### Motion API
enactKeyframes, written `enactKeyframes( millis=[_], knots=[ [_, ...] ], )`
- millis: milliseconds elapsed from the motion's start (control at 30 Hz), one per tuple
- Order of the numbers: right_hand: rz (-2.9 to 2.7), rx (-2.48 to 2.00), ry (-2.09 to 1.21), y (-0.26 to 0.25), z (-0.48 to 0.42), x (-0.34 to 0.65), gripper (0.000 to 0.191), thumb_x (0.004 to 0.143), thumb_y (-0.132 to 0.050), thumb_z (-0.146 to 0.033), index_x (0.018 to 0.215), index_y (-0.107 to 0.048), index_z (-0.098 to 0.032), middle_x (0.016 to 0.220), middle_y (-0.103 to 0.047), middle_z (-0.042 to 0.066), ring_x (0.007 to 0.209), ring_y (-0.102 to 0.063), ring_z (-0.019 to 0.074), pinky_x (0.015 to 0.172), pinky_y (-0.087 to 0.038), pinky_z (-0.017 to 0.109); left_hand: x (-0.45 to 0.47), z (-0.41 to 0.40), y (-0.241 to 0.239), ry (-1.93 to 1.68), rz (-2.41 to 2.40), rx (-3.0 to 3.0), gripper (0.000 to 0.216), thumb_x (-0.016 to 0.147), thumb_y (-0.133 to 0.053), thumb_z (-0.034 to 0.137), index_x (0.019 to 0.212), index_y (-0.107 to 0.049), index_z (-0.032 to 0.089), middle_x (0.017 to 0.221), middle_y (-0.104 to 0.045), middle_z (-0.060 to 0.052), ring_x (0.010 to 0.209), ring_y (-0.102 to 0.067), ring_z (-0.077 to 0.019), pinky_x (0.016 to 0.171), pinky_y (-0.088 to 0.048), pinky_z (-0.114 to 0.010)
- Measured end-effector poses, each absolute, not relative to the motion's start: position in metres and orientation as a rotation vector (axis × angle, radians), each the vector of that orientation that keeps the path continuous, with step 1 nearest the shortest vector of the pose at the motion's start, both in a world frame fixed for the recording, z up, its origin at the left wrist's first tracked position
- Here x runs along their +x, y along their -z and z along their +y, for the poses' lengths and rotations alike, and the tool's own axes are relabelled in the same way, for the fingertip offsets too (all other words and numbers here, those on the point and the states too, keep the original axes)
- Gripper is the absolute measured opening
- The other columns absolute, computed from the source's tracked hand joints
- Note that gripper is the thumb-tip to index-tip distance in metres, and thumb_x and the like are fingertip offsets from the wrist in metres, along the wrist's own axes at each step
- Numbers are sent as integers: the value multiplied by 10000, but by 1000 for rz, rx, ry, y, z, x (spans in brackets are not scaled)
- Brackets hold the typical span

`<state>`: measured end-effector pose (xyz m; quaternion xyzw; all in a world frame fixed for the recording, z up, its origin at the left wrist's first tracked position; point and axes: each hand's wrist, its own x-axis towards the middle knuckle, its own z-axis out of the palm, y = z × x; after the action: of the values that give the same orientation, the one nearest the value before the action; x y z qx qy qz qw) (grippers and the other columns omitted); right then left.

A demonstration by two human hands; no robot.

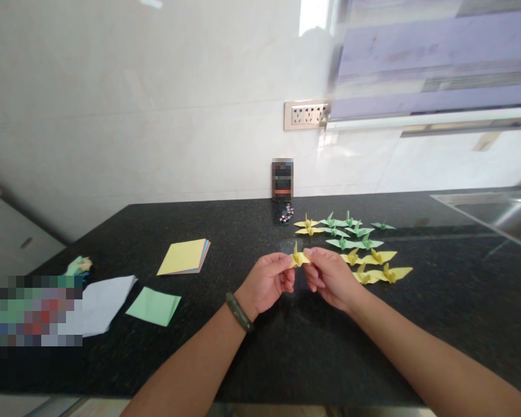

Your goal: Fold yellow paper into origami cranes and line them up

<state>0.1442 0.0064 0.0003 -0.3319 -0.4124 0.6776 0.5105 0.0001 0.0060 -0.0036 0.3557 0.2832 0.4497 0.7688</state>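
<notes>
Both hands hold one small yellow paper crane (299, 257) above the black countertop (286, 347). My left hand (267, 281), with a dark bracelet at the wrist, pinches the crane's left side. My right hand (330, 277) pinches its right side. Just beyond my right hand lie several finished paper cranes, yellow ones (380, 266) nearer and green ones (349, 229) farther back. A stack of square coloured paper (184, 256) with a yellow sheet on top lies to the left.
A folded green sheet (154, 306) and a white sheet (106, 301) lie at the left front. A small dark box (282, 180) stands against the wall. A wall socket (306, 114) sits above. A steel sink (495, 211) is at the far right.
</notes>
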Motion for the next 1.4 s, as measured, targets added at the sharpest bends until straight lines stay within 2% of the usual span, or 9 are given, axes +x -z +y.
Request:
enactKeyframes(
  millis=[100, 200, 367, 600, 767, 1133, 1400],
  knots=[
    [-857, -663, -1889, -6, 4, 148, 342, 757, -613, -337, 544, -410, -163, 371, -363, -105, 266, -217, 7, 298, -325, 145, 0, 5, 2, -994, 602, 729, 189, 665, -679, 259, 673, -556, 116, 460, -558, 16, 362, -486, -67, 405, -402, -180],
    [-788, -532, -1973, -10, 0, 150, 259, 769, -608, -287, 610, -443, -167, 398, -398, -103, 271, -223, 11, 311, -354, 141, 0, 4, 2, -1003, 515, 672, 179, 686, -668, 257, 704, -566, 112, 478, -569, 13, 380, -506, -70, 415, -426, -180],
    [-823, -410, -2000, -11, -7, 148, 144, 802, -568, -270, 726, -490, -175, 429, -402, -110, 284, -210, 14, 347, -403, 139, 2, -1, 6, -991, 340, 653, 172, 724, -645, 267, 713, -552, 123, 501, -580, 13, 403, -530, -78, 423, -454, -181],
    [-825, -339, -2013, -8, -11, 144, 133, 836, -524, -294, 762, -471, -198, 427, -408, -120, 268, -194, 16, 356, -421, 145, 7, -5, 11, -992, 229, 677, 196, 740, -630, 289, 690, -546, 119, 515, -584, 7, 431, -544, -83, 439, -459, -183],
    [-827, -358, -2002, -8, -14, 141, 168, 811, -558, -316, 747, -452, -203, 408, -397, -127, 253, -193, 14, 343, -413, 142, 9, -6, 10, -987, 249, 684, 231, 721, -647, 311, 667, -547, 109, 548, -597, -6, 473, -567, -93, 497, -477, -204],
    [-805, -366, -1987, -7, -15, 140, 161, 809, -551, -297, 740, -431, -213, 408, -401, -127, 253, -192, 20, 335, -411, 147, 11, -8, 11, -1004, 246, 624, 195, 712, -659, 279, 680, -555, 117, 556, -594, 1, 488, -557, -89, 501, -470, -205],
    [-734, -416, -1951, -9, -7, 147, 177, 775, -595, -256, 696, -447, -197, 416, -389, -123, 288, -217, 18, 390, -434, 151, 5, -2, 3, -1066, 324, 572, 185, 697, -673, 250, 655, -543, 125, 583, -594, 2, 503, -541, -78, 535, -480, -219]
  ],
)
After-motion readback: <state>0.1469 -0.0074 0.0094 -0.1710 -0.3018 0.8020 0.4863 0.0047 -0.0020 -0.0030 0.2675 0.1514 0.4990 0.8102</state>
